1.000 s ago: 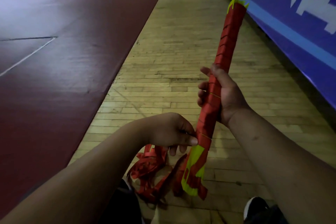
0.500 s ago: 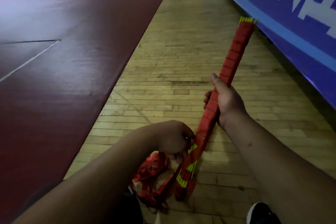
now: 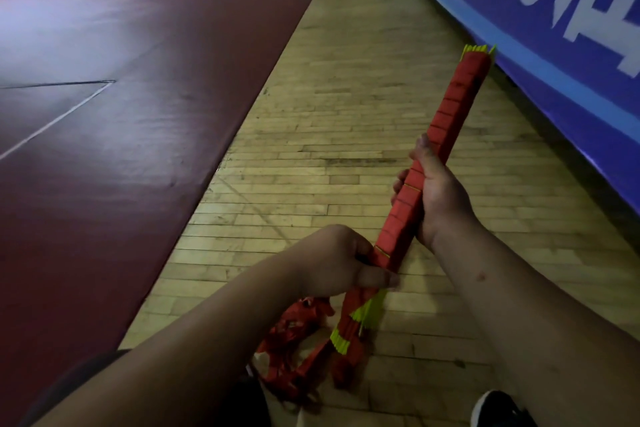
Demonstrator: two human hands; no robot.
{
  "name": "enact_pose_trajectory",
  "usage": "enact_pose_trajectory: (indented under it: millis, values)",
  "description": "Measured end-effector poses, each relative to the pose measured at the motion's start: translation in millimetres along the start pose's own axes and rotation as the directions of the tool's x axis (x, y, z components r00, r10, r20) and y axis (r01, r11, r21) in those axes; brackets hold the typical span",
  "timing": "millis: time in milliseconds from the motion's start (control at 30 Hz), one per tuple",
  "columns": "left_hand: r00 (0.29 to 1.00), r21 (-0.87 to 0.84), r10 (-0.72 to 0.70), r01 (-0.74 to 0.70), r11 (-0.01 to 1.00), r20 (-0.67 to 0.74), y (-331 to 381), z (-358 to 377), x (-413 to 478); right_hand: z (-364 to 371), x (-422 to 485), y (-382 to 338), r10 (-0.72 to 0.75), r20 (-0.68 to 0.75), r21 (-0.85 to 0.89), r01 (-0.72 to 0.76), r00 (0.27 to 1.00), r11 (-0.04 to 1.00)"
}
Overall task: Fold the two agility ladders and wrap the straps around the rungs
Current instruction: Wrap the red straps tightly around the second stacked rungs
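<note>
My right hand (image 3: pixel 441 199) is wrapped round the middle of the rung bundle (image 3: pixel 448 118), thumb lying up along its near face and fingers curled behind. My left hand (image 3: pixel 332 262) is closed on the bundle's lower end, thumb pressed across it, though I cannot tell whether a strap is also pinched under those fingers. The bundle stands tilted in front of me, its top leaning far and right toward the blue banner (image 3: pixel 554 31), yellow tips showing at both ends. Stacked flat like this, the rungs should feel light but stiff as a block. I judge they could slide on each other and fan out if my grip slackens, so holding at the middle and at one end seems right. The loose red straps (image 3: pixel 294 336) are the opposite: limp webbing, heaped in a tangle on the floor below my left hand, and likely to snag or twist as they are drawn up for wrapping. Under it all is a wooden floor (image 3: pixel 346 97) of pale narrow boards, running away as a strip between a dark red mat (image 3: pixel 121 121) on the left and the banner on the right. My dark shoe (image 3: pixel 498 409) shows at the near right edge. The hall is dim.
</note>
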State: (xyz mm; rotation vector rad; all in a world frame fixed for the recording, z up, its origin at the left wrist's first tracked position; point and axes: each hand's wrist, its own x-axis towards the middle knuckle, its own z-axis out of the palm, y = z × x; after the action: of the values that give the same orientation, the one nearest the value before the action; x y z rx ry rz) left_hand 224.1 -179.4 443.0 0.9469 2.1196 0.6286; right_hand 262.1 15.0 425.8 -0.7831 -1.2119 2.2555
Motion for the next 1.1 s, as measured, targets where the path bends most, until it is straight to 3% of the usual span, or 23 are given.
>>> enact_pose_trajectory:
  millis: [167, 267, 400, 633, 833, 933, 1100]
  values:
    - [0.985, -0.279, 0.133, -0.099, 0.955, 0.106, -0.2, -8.3, -6.2, -0.8, -8.9, -10.2, 0.043, 0.221, 0.200, -0.089, 0.974, 0.976]
    - [0.963, -0.413, 0.249, -0.185, 0.892, 0.106, -0.5, -6.3, -6.8, -3.5, -14.6, -13.2, 0.065, 0.412, 0.394, -0.242, 0.909, 0.887]
    - [0.930, -0.523, 0.346, -0.234, 0.820, 0.127, -1.3, -3.5, -6.6, -4.2, -18.9, -13.5, 0.089, 0.594, 0.382, -0.377, 0.800, 0.844]
    - [0.931, -0.459, 0.332, -0.231, 0.858, 0.151, -4.2, -3.2, -4.0, -3.9, -12.1, -13.6, 0.125, 0.603, 0.326, -0.387, 0.788, 0.863]
    - [0.922, -0.619, 0.363, -0.208, 0.758, 0.135, -11.3, 2.2, 4.5, -0.9, -16.2, -8.7, 0.105, 0.693, 0.362, -0.470, 0.713, 0.805]
    - [0.897, -0.620, 0.411, -0.232, 0.750, 0.162, -12.7, 7.1, 6.2, 0.1, -19.5, -5.7, 0.149, 0.716, 0.318, -0.508, 0.682, 0.800]
    - [0.918, -0.540, 0.359, -0.219, 0.812, 0.168, -7.6, 6.9, 6.1, -0.4, -18.8, -10.0, 0.192, 0.679, 0.246, -0.466, 0.709, 0.850]
